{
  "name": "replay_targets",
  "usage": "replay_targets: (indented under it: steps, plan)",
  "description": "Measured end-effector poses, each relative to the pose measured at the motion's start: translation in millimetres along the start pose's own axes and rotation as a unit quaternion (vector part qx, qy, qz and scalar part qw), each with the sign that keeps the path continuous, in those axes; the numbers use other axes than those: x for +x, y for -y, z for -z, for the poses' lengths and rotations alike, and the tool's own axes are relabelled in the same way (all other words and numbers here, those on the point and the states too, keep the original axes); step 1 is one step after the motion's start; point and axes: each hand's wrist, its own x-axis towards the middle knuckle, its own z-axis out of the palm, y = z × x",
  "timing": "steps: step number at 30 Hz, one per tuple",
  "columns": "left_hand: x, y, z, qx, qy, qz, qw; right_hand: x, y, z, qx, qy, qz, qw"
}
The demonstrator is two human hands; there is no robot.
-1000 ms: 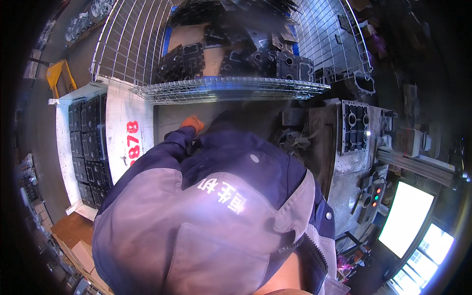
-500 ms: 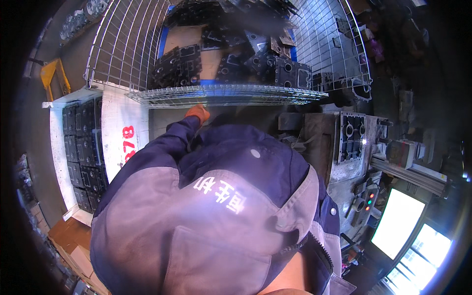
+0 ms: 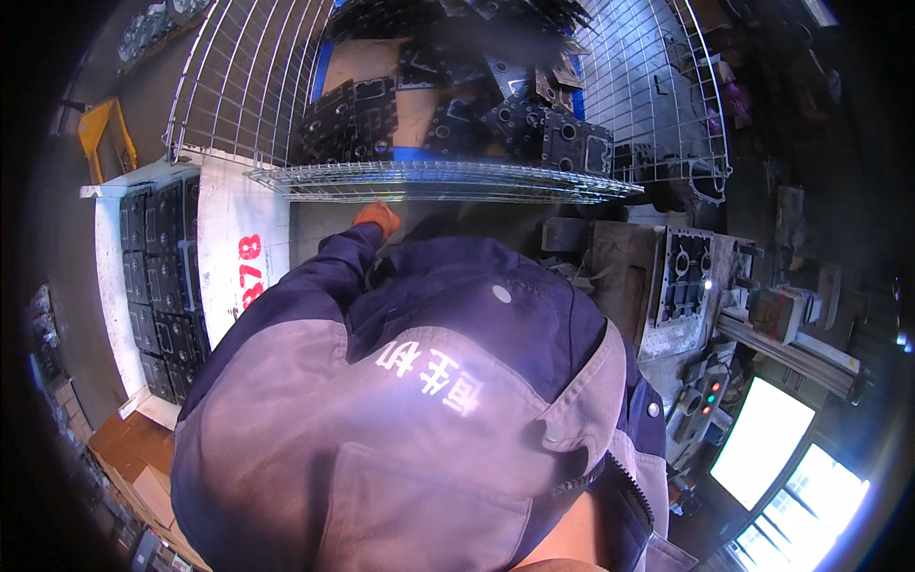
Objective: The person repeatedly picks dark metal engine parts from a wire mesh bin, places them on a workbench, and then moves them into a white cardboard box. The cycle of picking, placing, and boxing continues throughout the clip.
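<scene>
In an orange glove, my left hand is at the near side of a wire mesh cage, right below its folded front panel. Its fingers look curled closed; whether they grip the wire or something below it cannot be made out. Inside the cage lie many flat black metal plates with holes, heaped loosely on cardboard and blue sheeting. My right hand is out of sight, hidden by my bent-over body and jacket.
Left stands a white-edged crate with stacked black plates. A cardboard box lies below it. To the right, a machine fixture holds a black plate, near a button panel and a bright screen. A yellow frame stands far left.
My left hand has shifted slightly left, still close below the cage's front panel. The whole view has moved a little; the plates appear unmoved.
</scene>
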Motion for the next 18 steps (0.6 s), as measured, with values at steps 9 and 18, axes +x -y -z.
replay_targets:
  steps: [9,18]
  plan:
    - [-9.9,-5.5,8.5,0.018,-0.03,0.009,0.999,7.1,7.3,-11.5,-0.013,0.014,0.003,1.0]
    - [-26.3,-12.3,30.7,0.009,-0.05,-0.026,0.998,15.6,12.7,-19.0,-0.014,0.018,0.009,1.0]
